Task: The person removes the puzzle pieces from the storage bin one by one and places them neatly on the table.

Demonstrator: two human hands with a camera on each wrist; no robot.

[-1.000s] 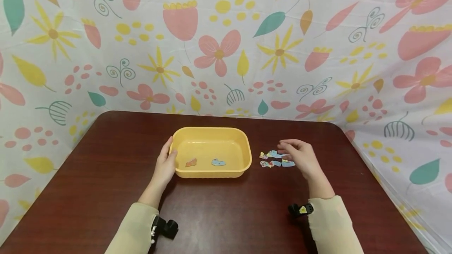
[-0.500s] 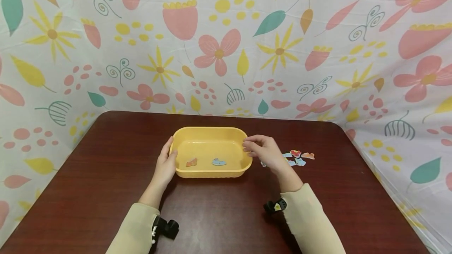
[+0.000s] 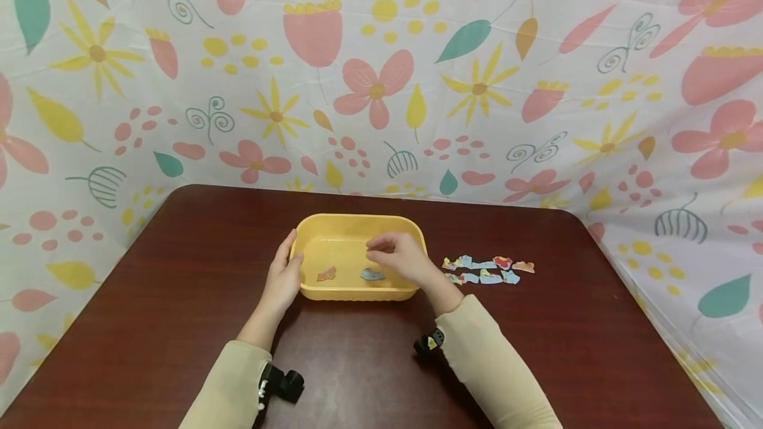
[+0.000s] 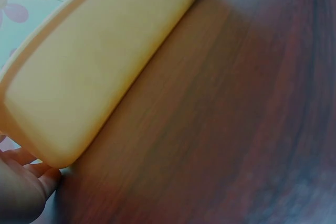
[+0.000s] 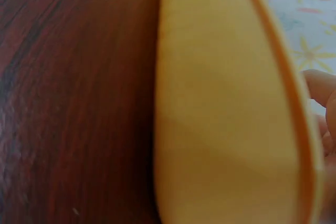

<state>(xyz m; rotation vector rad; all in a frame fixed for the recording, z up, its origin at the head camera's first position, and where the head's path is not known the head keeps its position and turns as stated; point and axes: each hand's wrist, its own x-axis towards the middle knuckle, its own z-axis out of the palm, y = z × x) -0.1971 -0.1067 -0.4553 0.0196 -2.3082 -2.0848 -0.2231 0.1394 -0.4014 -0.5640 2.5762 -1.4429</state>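
A yellow plastic tray (image 3: 334, 292) stands on the table. At its left end my left hand (image 3: 283, 277) grips the rim, thumb over the edge; in the left wrist view its fingers (image 4: 46, 174) are at the tray's corner. Inside lie two flat, irregular puzzle pieces, an orange-brown piece (image 3: 326, 274) and a light blue piece (image 3: 372, 275). My right hand (image 3: 405, 258) reaches over the tray's right side, above and behind the blue piece, fingers loosely bent and nothing seen between them. In the right wrist view the tray wall hides most of this hand.
Right of the tray, several colourful puzzle pieces (image 3: 490, 279) lie in two rows on the dark red-brown table (image 3: 352, 363). My right forearm passes in front of the tray's near right corner. A flower-patterned cloth (image 3: 369, 151) hangs behind the table.
My right hand has moved left from over the rows of puzzle pieces, across the tray's right rim, to above the tray. My left hand has stayed on the tray.
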